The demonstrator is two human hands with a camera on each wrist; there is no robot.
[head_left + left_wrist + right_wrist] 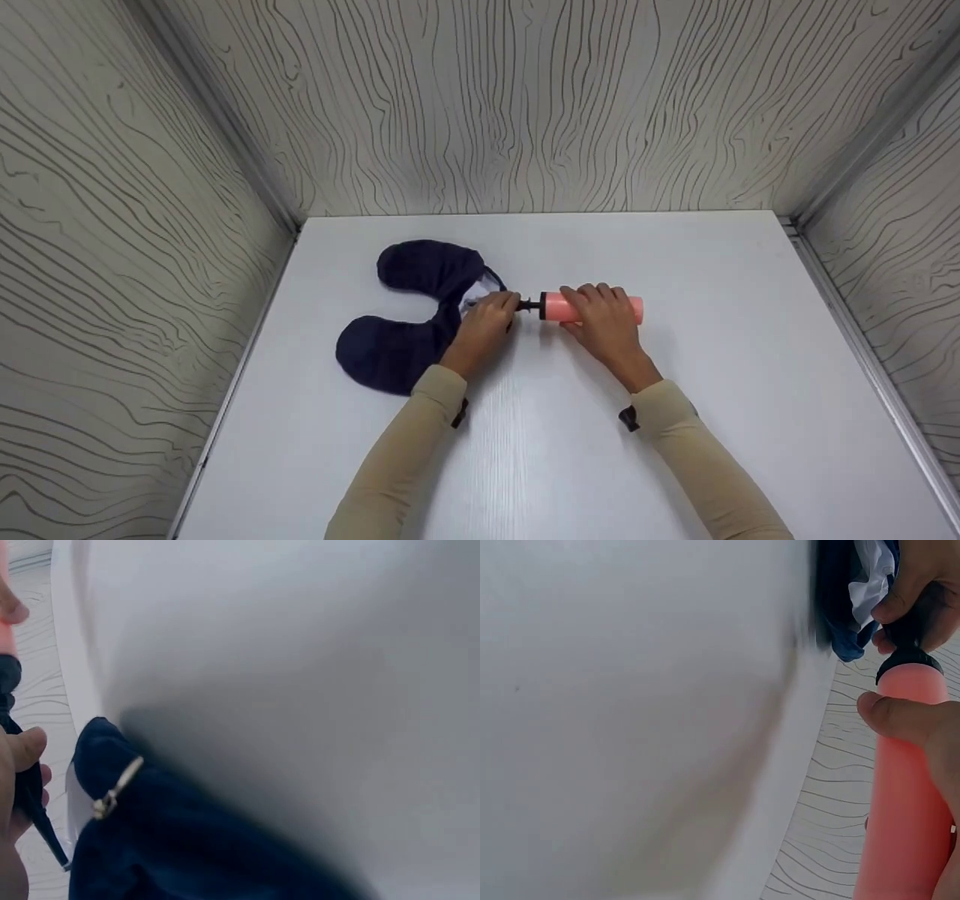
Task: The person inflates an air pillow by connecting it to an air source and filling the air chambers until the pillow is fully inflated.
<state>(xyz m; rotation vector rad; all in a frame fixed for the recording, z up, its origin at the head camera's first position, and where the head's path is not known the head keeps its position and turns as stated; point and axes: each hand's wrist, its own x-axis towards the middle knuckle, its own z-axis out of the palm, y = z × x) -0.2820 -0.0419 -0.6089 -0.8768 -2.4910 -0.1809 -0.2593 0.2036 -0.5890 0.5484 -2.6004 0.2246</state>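
A hand pump with a pink barrel [553, 306] is held sideways over the white table. My right hand [609, 322] wraps its fingers and thumb around that barrel. On the pump's black end [909, 624], my left hand [484, 330] keeps a grip, and a short black rod shows between the two hands. Left of the pump lies a navy U-shaped neck pillow [394, 349], its two arms pointing left. White material [478, 291] shows at the pillow's curved side, partly behind the left hand. In the left wrist view a zipper pull [120, 787] hangs on the navy cloth.
The white tabletop [712, 300] runs up to a wood-grain patterned back wall [480, 112]. Similar panels stand at the left [112, 262] and right [892, 187], with metal rails along the table's sides.
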